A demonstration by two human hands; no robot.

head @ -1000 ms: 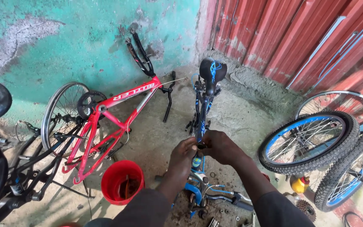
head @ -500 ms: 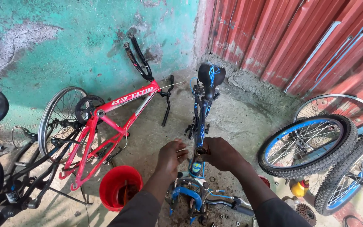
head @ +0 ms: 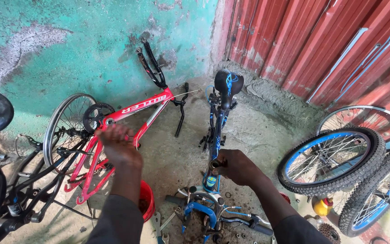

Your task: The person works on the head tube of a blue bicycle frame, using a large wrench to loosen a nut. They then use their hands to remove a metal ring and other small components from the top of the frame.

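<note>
A blue bicycle frame stands upside down in front of me, its black saddle resting on the ground at the far end. My right hand is wrapped around the open tube end at the near part of this frame. My left hand is raised off to the left, in front of a red bicycle frame; its fingers are curled and I cannot see whether it holds anything. The blue fork and brake parts lie just below my hands.
A red bucket sits under my left forearm. A black bicycle stands at the left. Two blue-rimmed wheels lean at the right, with a yellow bottle beside them. A wrench lies on the ground. Red corrugated sheeting closes the back.
My left hand has left the blue frame's tube and swung out to the left and up. My right hand has stayed on the tube.
</note>
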